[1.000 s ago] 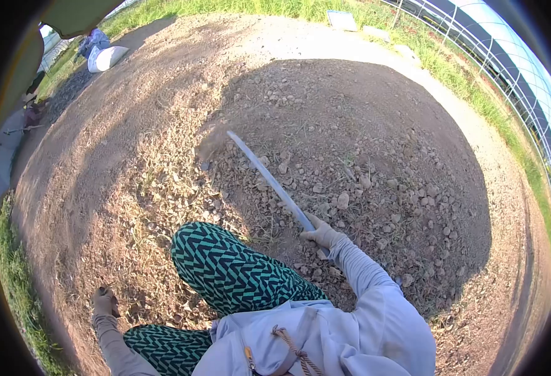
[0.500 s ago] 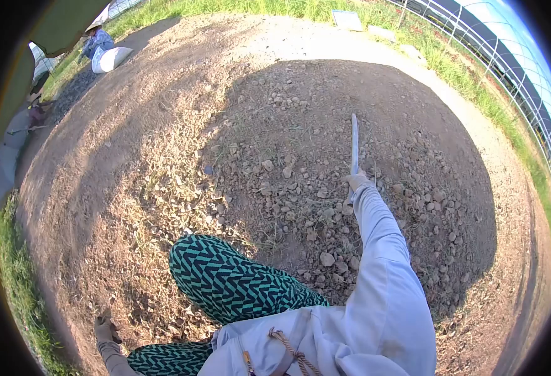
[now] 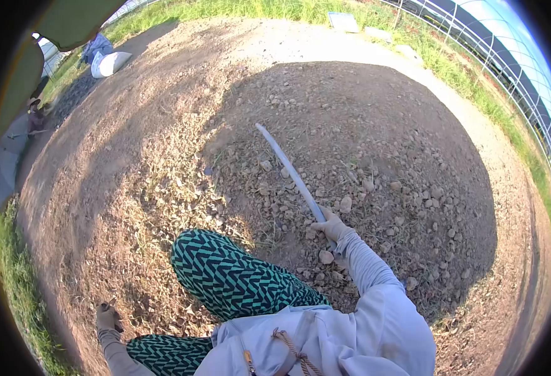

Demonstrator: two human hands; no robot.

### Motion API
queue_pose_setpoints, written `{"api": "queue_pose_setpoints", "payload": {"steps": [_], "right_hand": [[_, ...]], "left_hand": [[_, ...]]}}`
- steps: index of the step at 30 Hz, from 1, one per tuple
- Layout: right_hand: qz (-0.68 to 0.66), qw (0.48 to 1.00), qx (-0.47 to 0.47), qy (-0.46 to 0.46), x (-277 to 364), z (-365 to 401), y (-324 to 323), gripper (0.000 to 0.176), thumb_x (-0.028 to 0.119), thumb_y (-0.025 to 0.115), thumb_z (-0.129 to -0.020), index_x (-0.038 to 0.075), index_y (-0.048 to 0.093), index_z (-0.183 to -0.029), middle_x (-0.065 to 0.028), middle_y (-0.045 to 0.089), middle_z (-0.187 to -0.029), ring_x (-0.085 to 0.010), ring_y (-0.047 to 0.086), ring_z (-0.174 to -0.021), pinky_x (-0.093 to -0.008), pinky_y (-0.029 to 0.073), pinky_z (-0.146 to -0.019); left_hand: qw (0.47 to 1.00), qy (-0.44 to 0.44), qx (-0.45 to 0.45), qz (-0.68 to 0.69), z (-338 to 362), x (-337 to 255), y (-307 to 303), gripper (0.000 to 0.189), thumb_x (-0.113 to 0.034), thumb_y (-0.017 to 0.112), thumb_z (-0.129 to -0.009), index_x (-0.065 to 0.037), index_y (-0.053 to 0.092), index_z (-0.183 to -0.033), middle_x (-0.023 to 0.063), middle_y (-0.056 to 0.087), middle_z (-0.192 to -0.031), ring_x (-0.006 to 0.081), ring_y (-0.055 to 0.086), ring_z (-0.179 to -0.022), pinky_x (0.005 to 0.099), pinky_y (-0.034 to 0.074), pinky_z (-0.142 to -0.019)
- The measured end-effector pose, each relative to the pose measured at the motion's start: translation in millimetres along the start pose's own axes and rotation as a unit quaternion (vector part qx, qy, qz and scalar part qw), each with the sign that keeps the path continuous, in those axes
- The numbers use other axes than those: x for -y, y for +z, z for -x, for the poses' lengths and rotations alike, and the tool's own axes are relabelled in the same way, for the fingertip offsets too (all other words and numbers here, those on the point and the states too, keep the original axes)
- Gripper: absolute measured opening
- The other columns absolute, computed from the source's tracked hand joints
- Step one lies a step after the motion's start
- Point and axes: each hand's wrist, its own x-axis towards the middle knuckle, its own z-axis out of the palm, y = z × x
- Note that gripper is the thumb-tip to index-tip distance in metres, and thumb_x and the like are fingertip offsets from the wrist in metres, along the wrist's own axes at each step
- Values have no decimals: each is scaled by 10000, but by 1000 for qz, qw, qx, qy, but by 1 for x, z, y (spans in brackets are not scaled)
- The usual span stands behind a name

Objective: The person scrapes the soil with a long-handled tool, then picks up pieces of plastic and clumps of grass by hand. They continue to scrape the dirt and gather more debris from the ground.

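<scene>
My right hand (image 3: 333,227) is closed around the near end of a long, pale, slightly curved stick (image 3: 291,172), whose material I cannot make out. Its far end points away and to the left over shaded, stony soil (image 3: 350,138). My left hand (image 3: 107,318) hangs low at the lower left, beside my left knee and above dry soil and leaf litter. Its fingers are too small and dark to read. My patterned green-and-black trousers (image 3: 231,276) show between the two hands.
A person in blue (image 3: 98,47) is at the upper left behind a white sack (image 3: 111,64). Farther left, another person (image 3: 35,116) is partly hidden. Grass (image 3: 263,9) borders the ground, and a greenhouse frame (image 3: 488,53) stands at upper right. Clods and stones (image 3: 435,194) lie about.
My right hand has drawn back toward me and left with the stick. The stick's far tip has swung left, from pointing straight ahead to slanting. My left hand has barely moved.
</scene>
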Motion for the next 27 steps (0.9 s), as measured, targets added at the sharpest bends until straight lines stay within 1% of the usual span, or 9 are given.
{"api": "queue_pose_setpoints", "payload": {"steps": [3,8,10,11,14,18,19,24,27], "right_hand": [[-77,987,-143,-17,4,-28,-38,724,105,714,-809,184,372,-1442,-42,588,-804,-132,516,-463,-304,436,-385],[-147,921,-357,51,23,-68,-149,545,55,660,-826,125,455,-1326,-38,558,-690,-151,493,-438,-318,439,-365],[-271,898,-338,72,6,-78,-187,418,37,640,-839,119,465,-1209,-50,556,-664,-181,530,-447,-335,432,-360],[-275,899,-331,79,3,-82,-191,378,26,631,-840,116,466,-1169,-57,558,-664,-190,544,-458,-342,435,-363],[-170,927,-318,100,-5,-82,-193,313,-15,601,-837,108,456,-1086,-74,573,-692,-202,581,-507,-359,456,-381],[-101,953,-276,72,-16,-71,-137,549,39,698,-775,110,401,-1232,-53,577,-758,-148,561,-540,-333,483,-436],[-68,957,-273,73,-10,-57,-120,606,49,711,-767,109,391,-1279,-49,572,-758,-144,560,-544,-335,486,-446],[70,991,-94,60,-12,-19,-60,852,74,748,-745,128,296,-1466,-44,563,-773,-133,534,-508,-302,463,-450],[-6,998,4,63,8,13,-55,874,101,761,-753,146,293,-1490,-44,589,-810,-124,514,-498,-293,453,-446]], "left_hand": [[998,43,7,-40,-56,71,-33,85,-53,589,-883,-53,572,-966,8,545,-738,121,508,-570,288,400,-478],[999,-6,8,32,-6,55,-46,170,10,580,-867,-68,588,-1019,-13,548,-773,100,480,-603,259,393,-495],[999,-20,3,41,-2,61,-55,196,25,583,-858,-69,590,-1030,-22,544,-779,96,473,-618,250,395,-515],[997,57,-32,30,-25,91,-62,90,-151,622,-921,-89,559,-934,59,539,-532,182,493,-387,328,399,-348],[998,30,-42,22,-41,108,-66,91,-137,617,-921,-80,551,-946,65,536,-531,189,504,-397,325,413,-362],[998,51,-25,37,-60,98,-53,89,-21,601,-865,-68,551,-923,64,573,-637,183,516,-428,325,416,-375],[998,-12,-21,59,-35,64,-37,90,-6,597,-857,-76,551,-890,46,557,-643,176,515,-442,330,413,-379],[997,29,30,61,-34,9,5,166,3,589,-876,-48,534,-1025,24,529,-672,154,514,-507,305,422,-419],[994,22,54,94,-25,-14,26,113,-3,575,-889,-51,528,-979,38,530,-656,166,514,-483,317,432,-411]]}}
